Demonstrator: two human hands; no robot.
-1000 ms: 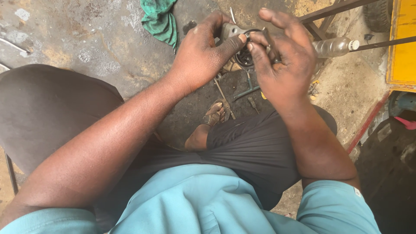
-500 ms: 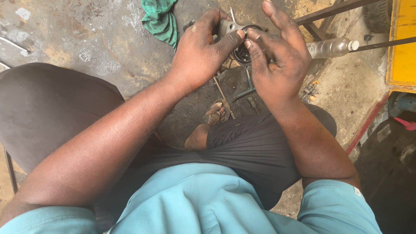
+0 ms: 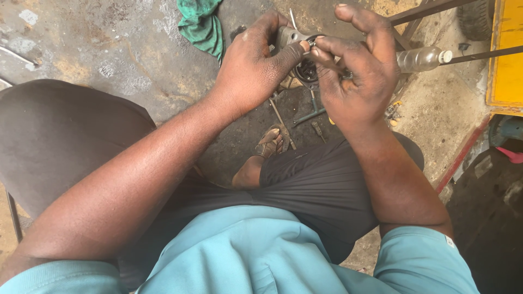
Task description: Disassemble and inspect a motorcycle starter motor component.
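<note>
Both hands share the grip: the left hand (image 3: 250, 71) wraps the small metal part (image 3: 297, 46) held above the floor (image 3: 109, 49), thumb pressed on top, while the right hand (image 3: 357, 81) pinches at its rim. It looks rigid, weighty, greasy; best held around the body.

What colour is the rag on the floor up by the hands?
The rag is green, crumpled on the stained floor; the head view shows it.

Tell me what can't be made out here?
Head view only:
- metal part: mostly covered by left hand and right hand.
- What the right fingertips pinch: too small.
- Tools on the floor: partly behind the hands.
- clear bottle: partly behind the right hand.
</note>
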